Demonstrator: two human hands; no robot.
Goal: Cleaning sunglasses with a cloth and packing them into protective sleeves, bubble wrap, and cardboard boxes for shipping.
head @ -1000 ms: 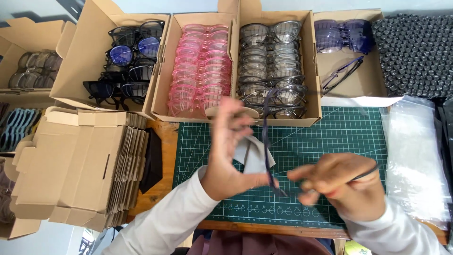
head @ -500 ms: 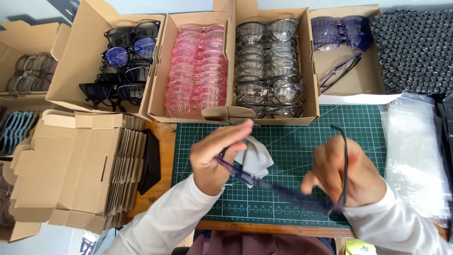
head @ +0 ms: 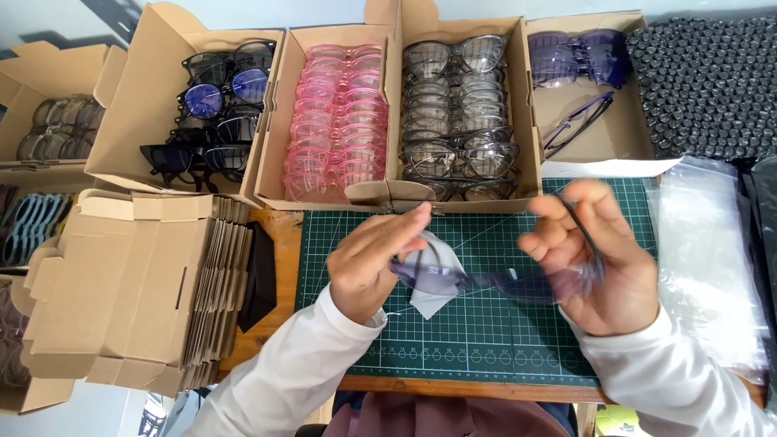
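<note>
A pair of translucent purple glasses hangs between both hands above the green cutting mat. My left hand pinches the left lens with a small grey cloth. My right hand grips the right end of the frame, with one dark temple arm sticking up past its fingers. Both sleeves are white.
Open cardboard boxes line the back: dark glasses, pink glasses, grey clear glasses, purple glasses. Flat folded cartons are stacked at the left. Clear plastic bags lie right, black bubbled sheet behind them.
The glasses have swung from upright to lying level between my hands. My left hand now presses the cloth on the left lens. My right hand rose and shifted its grip to the frame's end.
</note>
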